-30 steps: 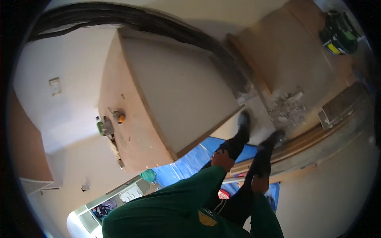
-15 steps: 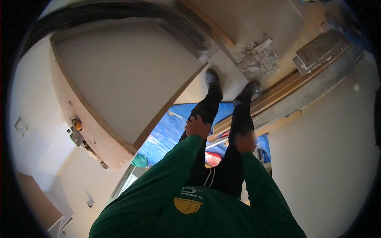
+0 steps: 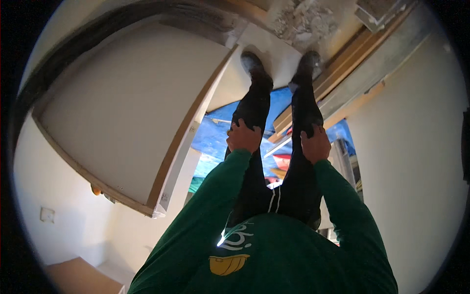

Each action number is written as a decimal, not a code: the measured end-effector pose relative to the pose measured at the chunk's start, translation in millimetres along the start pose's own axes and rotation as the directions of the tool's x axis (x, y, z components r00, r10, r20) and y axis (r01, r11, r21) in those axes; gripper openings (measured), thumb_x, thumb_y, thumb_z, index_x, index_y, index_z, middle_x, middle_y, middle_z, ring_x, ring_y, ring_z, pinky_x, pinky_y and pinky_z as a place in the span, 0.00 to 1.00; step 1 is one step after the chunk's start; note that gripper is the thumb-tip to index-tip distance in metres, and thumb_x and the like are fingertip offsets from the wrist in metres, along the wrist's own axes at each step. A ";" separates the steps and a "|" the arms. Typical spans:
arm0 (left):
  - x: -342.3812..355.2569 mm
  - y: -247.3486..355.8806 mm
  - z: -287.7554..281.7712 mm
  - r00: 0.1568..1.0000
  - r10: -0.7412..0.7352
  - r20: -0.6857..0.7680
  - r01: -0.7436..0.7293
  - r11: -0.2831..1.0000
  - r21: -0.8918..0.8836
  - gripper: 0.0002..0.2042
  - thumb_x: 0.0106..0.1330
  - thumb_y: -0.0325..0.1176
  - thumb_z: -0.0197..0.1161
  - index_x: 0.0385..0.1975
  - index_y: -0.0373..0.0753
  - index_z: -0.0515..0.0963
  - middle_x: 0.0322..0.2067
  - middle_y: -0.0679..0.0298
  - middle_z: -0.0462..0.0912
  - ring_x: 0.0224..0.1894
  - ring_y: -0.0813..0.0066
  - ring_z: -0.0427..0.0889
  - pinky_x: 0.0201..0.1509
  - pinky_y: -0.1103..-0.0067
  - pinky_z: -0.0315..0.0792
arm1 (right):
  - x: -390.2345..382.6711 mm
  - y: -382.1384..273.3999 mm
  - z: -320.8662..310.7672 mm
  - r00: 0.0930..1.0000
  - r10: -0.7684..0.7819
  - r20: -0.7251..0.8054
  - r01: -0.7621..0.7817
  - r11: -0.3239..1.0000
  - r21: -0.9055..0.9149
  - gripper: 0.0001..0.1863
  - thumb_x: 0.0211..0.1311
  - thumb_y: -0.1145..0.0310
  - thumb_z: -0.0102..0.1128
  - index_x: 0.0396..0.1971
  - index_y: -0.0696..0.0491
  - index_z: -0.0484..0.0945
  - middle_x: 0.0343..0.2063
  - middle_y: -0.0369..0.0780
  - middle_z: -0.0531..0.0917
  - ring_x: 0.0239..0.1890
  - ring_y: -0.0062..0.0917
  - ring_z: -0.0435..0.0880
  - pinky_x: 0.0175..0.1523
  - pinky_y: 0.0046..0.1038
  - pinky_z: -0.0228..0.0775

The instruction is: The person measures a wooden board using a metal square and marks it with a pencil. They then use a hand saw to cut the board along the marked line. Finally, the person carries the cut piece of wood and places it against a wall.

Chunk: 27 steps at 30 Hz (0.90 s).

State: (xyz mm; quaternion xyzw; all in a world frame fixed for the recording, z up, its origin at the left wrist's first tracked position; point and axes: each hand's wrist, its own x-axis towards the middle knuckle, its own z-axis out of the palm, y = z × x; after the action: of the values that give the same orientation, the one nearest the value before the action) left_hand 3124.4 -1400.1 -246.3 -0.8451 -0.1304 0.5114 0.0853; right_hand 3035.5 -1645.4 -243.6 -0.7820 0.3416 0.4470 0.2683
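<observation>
My left hand rests on the left knee of my black trousers, its fingers spread over the cloth. On the other knee lies my right hand, fingers also apart and curved over the leg. Neither hand holds a thing. Green sleeves cover both arms. My dark, dusty shoes stand apart on a pale surface.
A large white panel with brown edges fills the left. Rubble lies beyond my feet. Long wooden boards run along the right, by a pale wall. Blue sheeting shows behind my legs. A brown box-like thing sits lower left.
The view has shifted, so my feet, the rubble and the boards sit higher in the picture. My right hand, blurred before, now lies sharp on the knee; the left hand stays on its knee.
</observation>
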 end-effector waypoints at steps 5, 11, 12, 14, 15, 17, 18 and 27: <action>0.1 14.0 -15.2 0.996 -0.006 0.089 -0.002 0.995 0.097 0.34 0.67 0.54 0.61 0.66 0.35 0.73 0.62 0.38 0.77 0.61 0.32 0.81 0.60 0.49 0.80 | -5.2 1.4 15.3 0.993 0.113 0.040 -0.113 0.994 0.004 0.38 0.66 0.48 0.65 0.69 0.58 0.75 0.65 0.58 0.76 0.64 0.56 0.79 0.68 0.54 0.74; 11.0 19.5 -29.2 0.997 0.050 0.062 -0.062 0.972 0.225 0.33 0.69 0.55 0.59 0.67 0.37 0.74 0.62 0.39 0.78 0.61 0.32 0.80 0.61 0.48 0.79 | -7.9 8.0 19.2 0.991 0.135 0.025 -0.137 0.984 0.111 0.37 0.68 0.50 0.66 0.70 0.56 0.74 0.69 0.59 0.72 0.70 0.55 0.73 0.72 0.53 0.68; 13.4 18.9 -34.4 0.996 0.062 0.059 -0.074 0.969 0.236 0.33 0.70 0.55 0.59 0.67 0.37 0.75 0.62 0.39 0.78 0.62 0.33 0.80 0.62 0.48 0.78 | -9.5 9.5 18.9 0.992 0.125 0.006 -0.124 0.983 0.135 0.36 0.68 0.51 0.66 0.70 0.56 0.74 0.70 0.58 0.71 0.71 0.55 0.73 0.73 0.53 0.67; 16.6 23.7 -49.6 0.997 0.032 0.072 -0.048 0.968 0.244 0.33 0.70 0.55 0.60 0.69 0.39 0.75 0.62 0.43 0.79 0.62 0.37 0.81 0.66 0.50 0.76 | -12.8 10.5 9.5 0.993 0.115 0.009 -0.114 0.966 0.232 0.36 0.68 0.52 0.66 0.71 0.55 0.74 0.71 0.58 0.70 0.71 0.55 0.72 0.74 0.52 0.67; 18.1 24.4 -54.2 0.997 0.014 0.079 -0.034 0.968 0.247 0.34 0.70 0.56 0.60 0.70 0.39 0.75 0.63 0.45 0.79 0.63 0.38 0.81 0.68 0.51 0.74 | -15.4 11.6 6.4 0.994 0.110 0.010 -0.108 0.954 0.278 0.36 0.68 0.52 0.67 0.71 0.55 0.74 0.71 0.58 0.70 0.72 0.55 0.72 0.74 0.52 0.66; 20.2 23.4 -55.9 0.998 0.049 0.039 -0.058 0.956 0.288 0.32 0.71 0.55 0.60 0.68 0.39 0.77 0.62 0.45 0.80 0.62 0.39 0.81 0.68 0.52 0.74 | -18.3 10.9 7.3 0.992 0.128 0.017 -0.128 0.948 0.292 0.35 0.68 0.53 0.67 0.71 0.54 0.73 0.72 0.57 0.69 0.72 0.56 0.71 0.74 0.54 0.65; 20.9 22.6 -56.7 0.998 0.065 0.022 -0.068 0.950 0.306 0.31 0.71 0.55 0.61 0.67 0.39 0.78 0.61 0.46 0.81 0.62 0.40 0.81 0.68 0.52 0.75 | -18.3 7.8 6.9 0.991 0.134 0.018 -0.134 0.950 0.281 0.35 0.68 0.53 0.67 0.71 0.54 0.73 0.72 0.57 0.70 0.72 0.56 0.71 0.73 0.55 0.65; 27.6 30.1 -65.2 0.991 0.130 -0.021 -0.114 0.924 0.364 0.30 0.70 0.54 0.60 0.66 0.41 0.79 0.62 0.44 0.80 0.63 0.39 0.80 0.68 0.52 0.75 | -20.5 12.3 19.0 0.990 0.144 0.005 -0.136 0.924 0.356 0.36 0.66 0.54 0.69 0.71 0.53 0.74 0.72 0.58 0.69 0.73 0.55 0.70 0.73 0.56 0.66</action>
State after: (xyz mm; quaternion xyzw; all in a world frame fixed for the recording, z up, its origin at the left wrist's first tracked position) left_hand 3198.4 -1421.0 -247.7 -0.8325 0.0208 0.5120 0.2105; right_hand 3008.7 -1633.2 -235.6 -0.6988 0.4745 0.3876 0.3692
